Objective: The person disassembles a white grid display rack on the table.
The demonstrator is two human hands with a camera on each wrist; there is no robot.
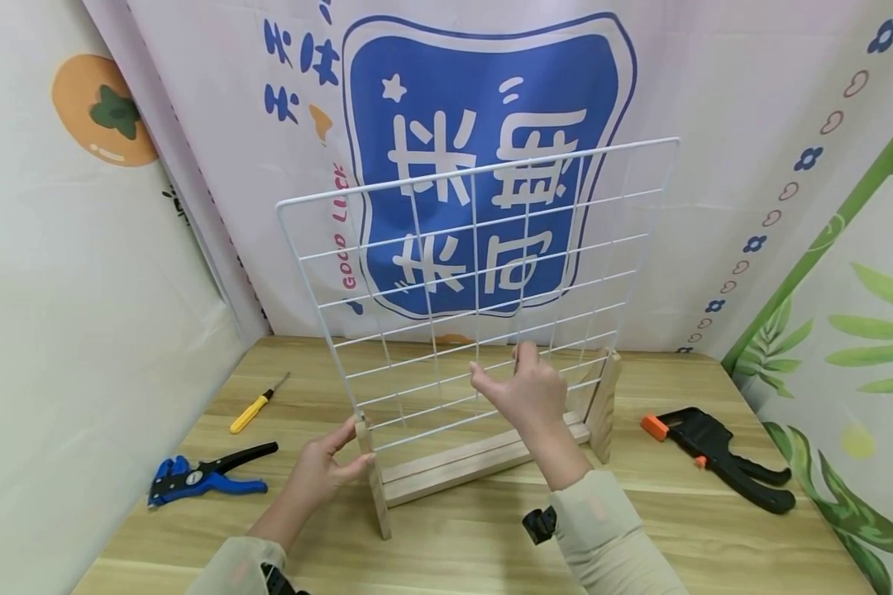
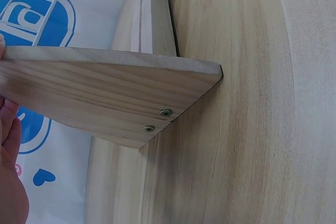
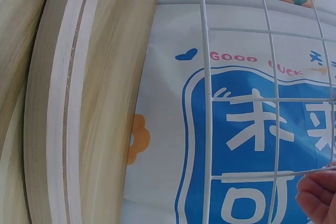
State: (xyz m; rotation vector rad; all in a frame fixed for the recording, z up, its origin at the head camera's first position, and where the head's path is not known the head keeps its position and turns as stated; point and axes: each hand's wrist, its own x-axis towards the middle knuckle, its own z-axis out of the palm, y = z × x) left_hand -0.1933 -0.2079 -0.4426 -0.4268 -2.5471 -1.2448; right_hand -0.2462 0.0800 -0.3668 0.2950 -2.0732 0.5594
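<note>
A white wire grid panel (image 1: 476,171) stands tilted within a wooden stand. The stand has a left end board (image 1: 379,502), a right end board (image 1: 603,413) and a grooved crossbar (image 1: 457,469) between them. My left hand (image 1: 320,471) grips the upper end of the left board, thumb in front and fingers behind. Two bolt heads (image 2: 166,113) show on that board's outer face in the left wrist view. With curled fingers, my right hand (image 1: 532,392) holds a wire in the panel's lower middle. Only those fingertips (image 3: 316,195) appear in the right wrist view.
Left on the wooden table (image 1: 461,554) lie a yellow-handled screwdriver (image 1: 251,413) and a blue and black wire stripper (image 1: 208,478). A black clamp with orange pads (image 1: 714,450) lies at the right. Printed cloth (image 1: 305,273) hangs behind the table.
</note>
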